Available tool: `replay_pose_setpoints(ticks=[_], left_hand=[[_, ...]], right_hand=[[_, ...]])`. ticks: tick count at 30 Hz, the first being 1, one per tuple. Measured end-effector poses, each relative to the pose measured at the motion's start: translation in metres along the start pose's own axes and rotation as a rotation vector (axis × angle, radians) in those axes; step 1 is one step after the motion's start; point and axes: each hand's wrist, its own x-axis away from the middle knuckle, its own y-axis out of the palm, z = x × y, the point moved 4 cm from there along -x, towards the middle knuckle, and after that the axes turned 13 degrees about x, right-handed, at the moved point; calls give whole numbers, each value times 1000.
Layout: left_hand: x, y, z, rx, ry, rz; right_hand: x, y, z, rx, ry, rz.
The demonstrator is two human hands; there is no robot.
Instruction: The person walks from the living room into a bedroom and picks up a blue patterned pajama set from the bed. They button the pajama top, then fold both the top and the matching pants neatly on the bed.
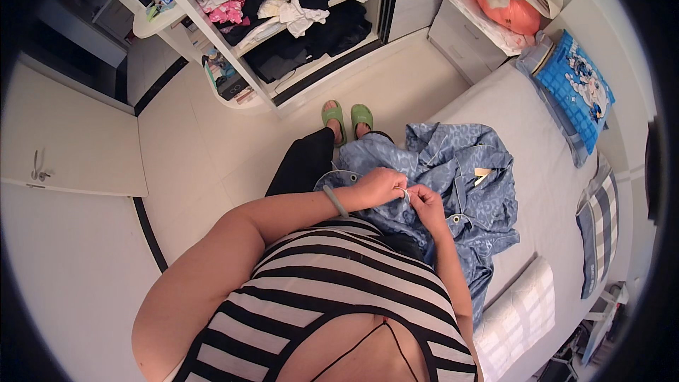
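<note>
A blue patterned garment (pixel 472 159) with pale piping lies across my lap and over the edge of the bed. Above it my left hand (pixel 383 187), with a grey band at the wrist, pinches a thin white cord (pixel 404 191). My right hand (pixel 426 206) touches my left at the fingertips and pinches the same cord. Metal eyelets show in the cloth on both sides of my hands, one eyelet (pixel 456 219) beside my right wrist. A small tan and white label (pixel 481 175) lies within the garment's folds. How the cord is looped is too small to tell.
The bed (pixel 541 170) carries a blue printed pillow (pixel 575 90), a checked pillow (pixel 599 228) and a folded white quilted cloth (pixel 517 313). Ahead stands an open wardrobe (pixel 260 37) with heaped clothes. A grey drawer cabinet (pixel 467 37) bears an orange bag (pixel 504 2). A white door (pixel 74 132) is at the left.
</note>
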Motion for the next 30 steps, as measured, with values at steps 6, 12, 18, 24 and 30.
replay_pose_setpoints(ticks=[6, 12, 18, 24, 30], left_hand=[[3, -3, -6, 28, -38, 26], [7, -3, -11, 99, -133, 33], [3, 0, -20, 124, -128, -60], [0, 7, -36, 322, -257, -162], [3, 13, -40, 424, -352, -223]], right_hand=[[-2, 8, -2, -35, -30, 63], [3, 11, -3, -40, -4, 60], [3, 4, -1, 131, -32, 9], [10, -4, -19, 253, -135, -6], [9, -4, -15, 301, -91, 53]])
